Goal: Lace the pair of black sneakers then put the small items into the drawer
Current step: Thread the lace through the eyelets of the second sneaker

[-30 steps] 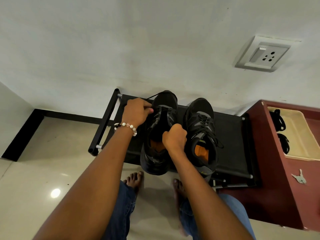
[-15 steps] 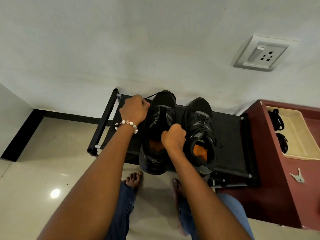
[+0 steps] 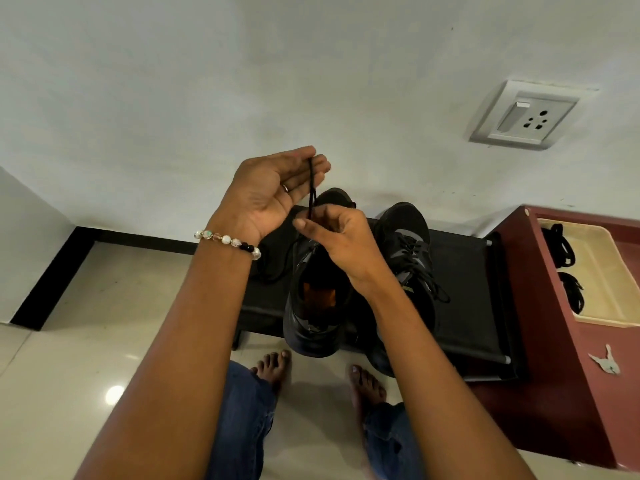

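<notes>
Two black sneakers stand on a black shoe rack (image 3: 464, 306). The left sneaker (image 3: 311, 320) has an orange insole and sits under my hands. The right sneaker (image 3: 412, 258) is laced. My left hand (image 3: 273, 192) is raised, palm toward me, and its fingertips pinch the top of a black shoelace (image 3: 311, 183). My right hand (image 3: 339, 242) pinches the same lace lower down, just above the left sneaker. The lace runs taut between both hands.
A dark red cabinet (image 3: 554, 341) stands to the right with an open drawer (image 3: 595, 271) holding black laces (image 3: 562, 251). Keys (image 3: 606, 363) lie on the cabinet top. A wall socket (image 3: 526, 116) is above. My bare feet (image 3: 273, 368) stand on the tiled floor.
Both hands rose from the left sneaker. My left hand lifted and turned palm up, drawing the lace upward, and my right hand moved up to pinch it.
</notes>
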`<state>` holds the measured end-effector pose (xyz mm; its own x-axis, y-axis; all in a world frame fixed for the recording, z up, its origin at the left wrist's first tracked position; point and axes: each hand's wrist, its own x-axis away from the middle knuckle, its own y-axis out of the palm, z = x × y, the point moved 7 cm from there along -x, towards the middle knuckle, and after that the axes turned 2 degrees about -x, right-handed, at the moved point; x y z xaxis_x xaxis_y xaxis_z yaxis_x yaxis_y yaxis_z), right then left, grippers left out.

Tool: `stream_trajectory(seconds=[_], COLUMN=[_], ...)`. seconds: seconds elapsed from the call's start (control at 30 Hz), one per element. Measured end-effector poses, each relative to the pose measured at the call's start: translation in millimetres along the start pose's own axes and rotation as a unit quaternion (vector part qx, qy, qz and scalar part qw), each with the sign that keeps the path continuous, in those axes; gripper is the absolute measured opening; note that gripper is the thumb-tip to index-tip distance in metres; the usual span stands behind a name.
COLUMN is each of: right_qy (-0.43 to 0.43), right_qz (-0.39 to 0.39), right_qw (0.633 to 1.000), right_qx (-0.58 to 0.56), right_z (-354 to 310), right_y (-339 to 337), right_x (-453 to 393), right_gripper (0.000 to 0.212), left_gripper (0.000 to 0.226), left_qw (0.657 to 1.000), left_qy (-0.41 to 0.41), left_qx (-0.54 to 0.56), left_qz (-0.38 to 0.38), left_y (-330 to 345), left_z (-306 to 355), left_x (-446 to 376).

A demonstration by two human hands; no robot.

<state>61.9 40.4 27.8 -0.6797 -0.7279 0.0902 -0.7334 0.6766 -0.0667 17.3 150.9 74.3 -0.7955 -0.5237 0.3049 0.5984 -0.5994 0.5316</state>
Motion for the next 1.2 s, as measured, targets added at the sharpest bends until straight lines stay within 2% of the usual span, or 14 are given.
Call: stream_trajectory(seconds=[0.13,0.27,0.47,0.57,0.6,0.67,0.7,0.73,0.83,0.9,1.0,1.07,1.13,1.2], right_qy=[0.026,0.030,-0.014,-0.027,-0.026,-0.024,-0.021,-0.017,-0.010,-0.006,0.019,0.039,0.050,0.053], right_qz=[-0.010,0.068,0.220,0.231,0.224,0.195,0.173,0.149,0.106,0.097,0.109,0.116,0.113,0.103], right_qw=[0.999,0.997,0.970,0.967,0.970,0.979,0.984,0.989,0.994,0.995,0.994,0.992,0.991,0.992], right_qx=[-0.026,-0.028,-0.098,-0.103,-0.088,-0.051,-0.029,-0.007,0.030,0.020,0.027,0.037,0.040,0.041], right_z=[-2.5,-3.2,-13.0,-16.2,-17.1,-19.6,-20.6,-21.5,-20.6,-19.0,-13.1,-6.6,-0.8,2.2], right_y=[-31.6,-93.0,-154.4,-155.1,-149.1,-130.0,-117.7,-104.6,-74.8,-67.2,-74.4,-84.7,-90.5,-88.4], right_x=[1.2,3.4,14.8,11.4,8.5,1.5,-2.1,-5.3,-11.9,-13.5,-13.8,-13.1,-13.5,-15.4], right_gripper=[0.008,0.011,0.018,0.020,0.020,0.019,0.018,0.018,0.021,0.024,0.024,0.019,0.013,0.013], left_gripper=[0.023,0.026,0.035,0.040,0.043,0.042,0.039,0.036,0.036,0.029,0.009,0.006,0.011,0.016], left_qw=[0.990,0.981,0.976,0.975,0.957,0.879,0.847,0.837,0.843,0.840,0.842,0.832,0.782,0.677], left_qy=[0.021,0.027,0.011,-0.016,-0.018,0.035,0.077,0.112,0.155,0.160,0.173,0.201,0.258,0.333], left_qx=[0.116,0.141,0.080,-0.085,-0.197,-0.423,-0.489,-0.517,-0.514,-0.512,-0.510,-0.517,-0.563,-0.643], left_qz=[0.083,0.132,0.201,0.205,0.212,0.219,0.192,0.142,-0.034,-0.084,-0.037,0.018,0.070,0.131], left_y=[-38.9,-74.1,-100.8,-102.7,-103.4,-95.3,-82.2,-63.8,-12.5,0.6,-8.7,-21.2,-31.9,-38.1], left_z=[2.2,-2.9,-20.5,-26.5,-26.8,-18.8,-16.2,-16.1,-28.9,-36.9,-32.8,-18.7,0.2,18.5], left_x=[-15.7,-27.1,-42.7,-45.7,-44.8,-41.5,-40.5,-37.5,-31.5,-29.8,-32.4,-32.0,-29.5,-23.8])
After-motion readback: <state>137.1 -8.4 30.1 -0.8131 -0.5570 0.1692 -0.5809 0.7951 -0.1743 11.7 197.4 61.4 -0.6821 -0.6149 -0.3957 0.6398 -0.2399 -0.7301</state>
